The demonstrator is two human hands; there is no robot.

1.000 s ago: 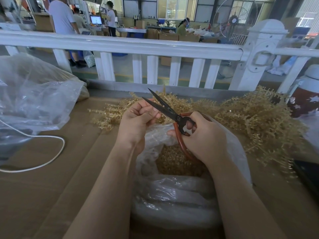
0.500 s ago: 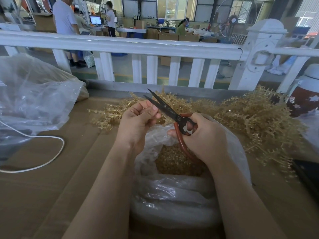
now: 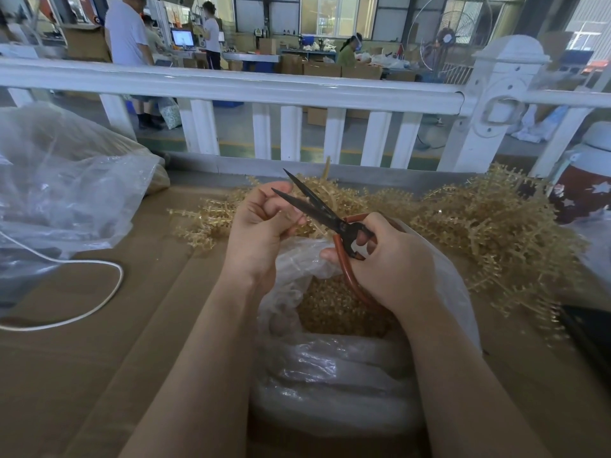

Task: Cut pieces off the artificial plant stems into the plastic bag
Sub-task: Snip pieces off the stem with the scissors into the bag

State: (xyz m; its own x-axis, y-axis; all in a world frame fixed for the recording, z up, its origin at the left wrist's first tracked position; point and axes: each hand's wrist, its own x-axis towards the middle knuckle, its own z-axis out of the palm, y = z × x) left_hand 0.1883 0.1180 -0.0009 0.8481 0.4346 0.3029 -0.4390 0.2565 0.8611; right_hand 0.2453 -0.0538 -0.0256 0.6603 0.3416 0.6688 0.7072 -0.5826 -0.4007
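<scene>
My right hand (image 3: 390,262) grips the red handles of black-bladed scissors (image 3: 317,209), whose blades stand apart and point up and left. My left hand (image 3: 261,226) pinches a thin golden stem (image 3: 319,230) that runs between the blades, most of it hidden by my fingers. Below both hands an open clear plastic bag (image 3: 330,368) holds several golden cut pieces (image 3: 334,309). A heap of golden artificial plant stems (image 3: 479,226) lies behind and to the right of the bag.
Everything sits on a brown cardboard surface (image 3: 99,358). A large clear bag (image 3: 66,186) and a white cord (image 3: 99,305) lie at the left. A white fence (image 3: 264,90) runs along the far edge. A red-and-white jar (image 3: 585,190) stands at the right, a dark object (image 3: 588,332) below it.
The scissor blades stay apart and both hands have hardly moved. My left fingers have shifted slightly on the stem.
</scene>
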